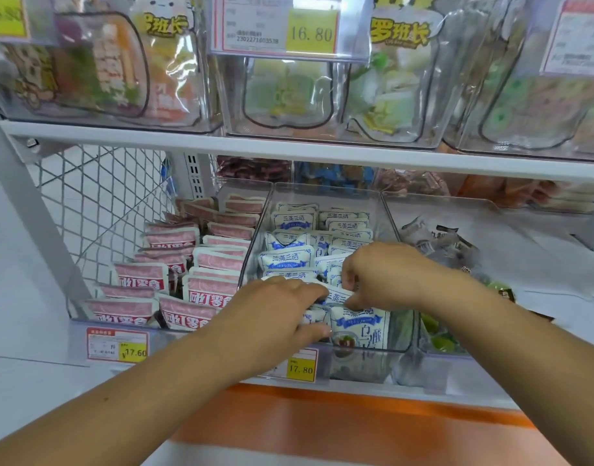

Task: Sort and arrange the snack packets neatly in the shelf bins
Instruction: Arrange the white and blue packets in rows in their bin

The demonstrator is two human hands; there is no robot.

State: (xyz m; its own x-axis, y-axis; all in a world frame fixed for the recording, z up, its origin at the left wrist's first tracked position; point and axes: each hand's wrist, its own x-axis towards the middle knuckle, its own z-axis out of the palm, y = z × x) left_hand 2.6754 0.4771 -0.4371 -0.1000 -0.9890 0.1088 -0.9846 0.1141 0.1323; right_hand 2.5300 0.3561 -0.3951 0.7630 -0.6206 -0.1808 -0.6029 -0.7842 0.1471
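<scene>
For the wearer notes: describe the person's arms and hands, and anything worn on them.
Both arms are bare as far up as the view shows: no sleeve edge appears on the left forearm or the right forearm. The left hand and the right hand wear no gloves. No watch, bracelet or ring shows on the sides facing the camera.

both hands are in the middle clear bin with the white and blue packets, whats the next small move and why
Probably stand the white-and-blue snack packet upright and push it back against the row behind. The left hand and right hand both grip it at the front of the middle clear plastic bin, where it sits askew, while packets farther back already stand in rows.
</scene>
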